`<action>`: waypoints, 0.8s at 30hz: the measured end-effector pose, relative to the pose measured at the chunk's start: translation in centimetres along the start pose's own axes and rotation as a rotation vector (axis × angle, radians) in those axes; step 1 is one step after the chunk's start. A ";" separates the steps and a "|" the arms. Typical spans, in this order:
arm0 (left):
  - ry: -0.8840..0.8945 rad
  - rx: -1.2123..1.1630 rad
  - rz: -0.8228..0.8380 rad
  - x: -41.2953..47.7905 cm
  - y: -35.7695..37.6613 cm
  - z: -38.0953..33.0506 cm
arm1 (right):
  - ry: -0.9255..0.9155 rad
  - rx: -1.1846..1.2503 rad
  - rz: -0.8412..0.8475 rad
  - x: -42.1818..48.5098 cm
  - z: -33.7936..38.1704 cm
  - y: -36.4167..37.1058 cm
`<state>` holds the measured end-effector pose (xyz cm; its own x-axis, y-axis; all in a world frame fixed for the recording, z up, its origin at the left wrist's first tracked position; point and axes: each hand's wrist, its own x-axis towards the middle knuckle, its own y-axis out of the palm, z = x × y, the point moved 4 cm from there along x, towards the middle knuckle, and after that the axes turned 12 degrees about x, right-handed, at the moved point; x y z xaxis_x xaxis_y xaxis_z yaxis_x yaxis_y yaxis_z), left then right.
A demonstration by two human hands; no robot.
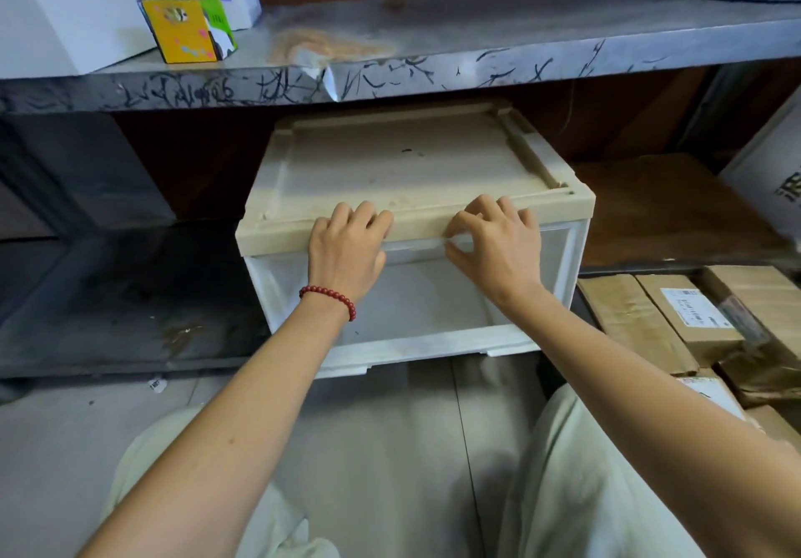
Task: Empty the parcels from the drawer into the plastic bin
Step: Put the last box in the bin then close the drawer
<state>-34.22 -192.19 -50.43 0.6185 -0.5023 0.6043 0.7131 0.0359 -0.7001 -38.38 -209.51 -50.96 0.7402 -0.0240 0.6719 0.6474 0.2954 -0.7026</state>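
White drawer lip (417, 245): left hand (346, 247), right hand (498, 245) grip.

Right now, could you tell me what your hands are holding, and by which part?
The left hand and right hand both grip the drawer at its top front edge, by the handle lip.

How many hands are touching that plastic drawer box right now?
2. The left hand, wearing a red bead bracelet, grips the top front edge of the drawer box; the right hand grips that edge beside it. No others seem hidden.
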 end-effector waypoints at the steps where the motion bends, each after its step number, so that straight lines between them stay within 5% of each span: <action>1: -0.007 -0.013 -0.007 0.0 0.1 0.1 | -0.002 0.000 -0.006 0.0 0.0 0.0; 13: -0.061 -0.183 0.024 -2.0 -0.6 0.2 | 0.017 0.050 0.088 -1.7 0.3 -1.0; 19: -0.107 -0.261 0.277 -3.2 -1.8 0.2 | -0.048 0.038 0.171 -3.2 1.0 -2.6; 24: -0.084 -0.297 0.360 -4.4 -3.4 0.3 | 0.071 0.051 0.231 -4.9 0.8 -3.7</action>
<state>-39.22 -189.85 -50.61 0.8423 -0.4310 0.3237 0.3313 -0.0598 -0.9416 -44.55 -209.77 -51.44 0.8794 -0.0168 0.4758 0.4512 0.3485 -0.8216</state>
